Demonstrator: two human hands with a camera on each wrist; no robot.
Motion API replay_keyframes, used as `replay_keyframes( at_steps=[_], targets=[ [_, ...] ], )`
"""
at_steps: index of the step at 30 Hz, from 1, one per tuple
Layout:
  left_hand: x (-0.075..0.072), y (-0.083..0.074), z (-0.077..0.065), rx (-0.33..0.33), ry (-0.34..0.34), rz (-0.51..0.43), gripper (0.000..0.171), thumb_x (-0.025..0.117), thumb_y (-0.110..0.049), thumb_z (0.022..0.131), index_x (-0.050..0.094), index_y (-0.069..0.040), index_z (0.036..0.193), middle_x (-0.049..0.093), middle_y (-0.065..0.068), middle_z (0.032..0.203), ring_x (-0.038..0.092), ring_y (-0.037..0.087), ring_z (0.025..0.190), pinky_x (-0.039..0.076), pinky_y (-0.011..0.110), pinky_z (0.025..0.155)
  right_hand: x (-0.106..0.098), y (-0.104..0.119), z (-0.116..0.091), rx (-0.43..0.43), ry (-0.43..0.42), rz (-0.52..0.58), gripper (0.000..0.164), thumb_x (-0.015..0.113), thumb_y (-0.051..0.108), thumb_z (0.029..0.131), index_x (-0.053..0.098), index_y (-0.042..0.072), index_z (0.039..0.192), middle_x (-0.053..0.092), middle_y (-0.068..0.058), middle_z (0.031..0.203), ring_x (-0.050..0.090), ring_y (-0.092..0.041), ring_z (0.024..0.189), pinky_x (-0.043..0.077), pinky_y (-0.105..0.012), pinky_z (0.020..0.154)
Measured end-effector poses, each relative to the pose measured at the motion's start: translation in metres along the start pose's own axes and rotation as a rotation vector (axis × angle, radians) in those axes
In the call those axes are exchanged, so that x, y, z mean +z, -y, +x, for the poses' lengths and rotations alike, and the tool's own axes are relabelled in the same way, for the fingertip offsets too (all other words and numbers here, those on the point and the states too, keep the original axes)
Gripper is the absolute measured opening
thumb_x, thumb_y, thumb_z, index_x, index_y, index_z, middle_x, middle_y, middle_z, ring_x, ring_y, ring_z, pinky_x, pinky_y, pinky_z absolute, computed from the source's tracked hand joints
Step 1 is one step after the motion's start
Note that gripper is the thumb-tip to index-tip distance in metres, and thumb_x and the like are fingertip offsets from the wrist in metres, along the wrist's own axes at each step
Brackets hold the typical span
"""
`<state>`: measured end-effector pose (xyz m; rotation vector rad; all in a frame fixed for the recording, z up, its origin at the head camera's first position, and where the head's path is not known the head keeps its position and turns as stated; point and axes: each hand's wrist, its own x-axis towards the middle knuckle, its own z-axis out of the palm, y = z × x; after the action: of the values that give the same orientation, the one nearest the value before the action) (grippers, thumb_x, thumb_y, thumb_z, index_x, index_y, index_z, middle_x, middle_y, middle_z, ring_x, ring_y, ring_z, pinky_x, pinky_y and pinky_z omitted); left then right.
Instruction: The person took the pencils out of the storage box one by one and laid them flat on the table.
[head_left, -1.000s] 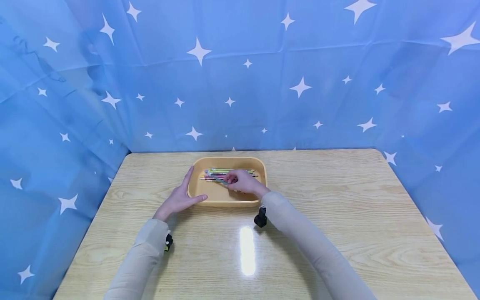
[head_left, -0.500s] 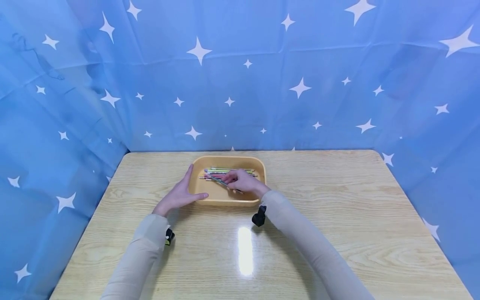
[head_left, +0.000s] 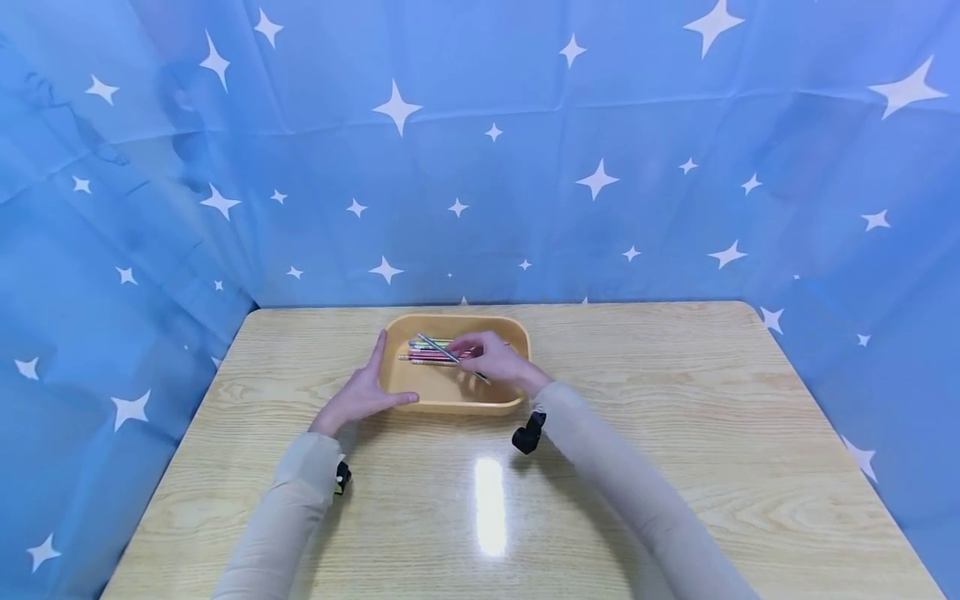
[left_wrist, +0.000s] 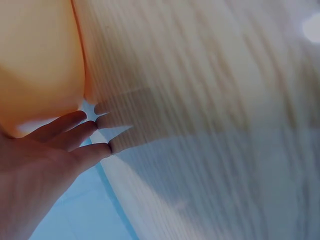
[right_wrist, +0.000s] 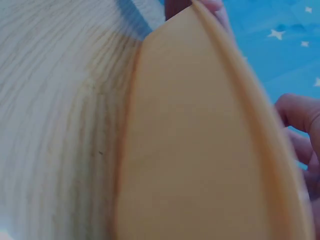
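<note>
A shallow yellow-orange tray (head_left: pixel 450 408) stands near the back of the table, with several colourful pencils (head_left: pixel 422 357) lying side by side in it. My right hand (head_left: pixel 491 360) reaches over the tray's right part and pinches one blue-grey pencil (head_left: pixel 434 343), slanted across the others. In the right wrist view the tray's wall (right_wrist: pixel 195 130) hides the pencils, and part of the right hand (right_wrist: pixel 302 130) shows beyond the rim. My left hand (head_left: pixel 363 392) rests at the tray's left front corner, thumb over the front rim, fingers stretched along the left side.
The wood-grain table (head_left: pixel 675 433) extends on both sides of the tray and in front of it. A blue curtain (head_left: pixel 525 208) with white stars hangs behind the table and along its sides. A bright light reflection lies on the tabletop.
The pencil in my right hand has turned, its left end rising toward the back of the tray. The right hand has shifted slightly right. My left hand stays at the tray corner.
</note>
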<state>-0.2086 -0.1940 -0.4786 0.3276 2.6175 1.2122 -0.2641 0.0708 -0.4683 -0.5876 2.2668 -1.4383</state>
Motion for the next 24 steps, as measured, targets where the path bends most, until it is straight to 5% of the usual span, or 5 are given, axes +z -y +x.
replay_keyframes(
  at_steps=[9, 24],
  targets=[
    [0.001, 0.001, 0.0, -0.02, -0.012, 0.006, 0.129, 0.082, -0.047, 0.073, -0.011, -0.01, 0.154, 0.053, 0.036, 0.123, 0.06, 0.036, 0.098, 0.046, 0.053, 0.091, -0.039, 0.018, -0.021, -0.081, 0.001, -0.121, 0.036, 0.061, -0.003, 0.087, 0.063, 0.002, 0.123, 0.064, -0.014, 0.111, 0.062, -0.021, 0.087, 0.052, -0.029, 0.065],
    [0.003, -0.002, -0.001, -0.037, -0.022, 0.011, 0.131, 0.083, -0.047, 0.072, -0.015, -0.016, 0.154, 0.062, 0.025, 0.103, 0.062, 0.029, 0.084, 0.051, 0.047, 0.081, -0.093, -0.001, -0.074, -0.089, -0.09, -0.17, 0.037, 0.057, -0.008, 0.085, 0.06, -0.008, 0.121, 0.061, -0.024, 0.115, 0.061, -0.032, 0.089, 0.051, -0.03, 0.061]
  ],
)
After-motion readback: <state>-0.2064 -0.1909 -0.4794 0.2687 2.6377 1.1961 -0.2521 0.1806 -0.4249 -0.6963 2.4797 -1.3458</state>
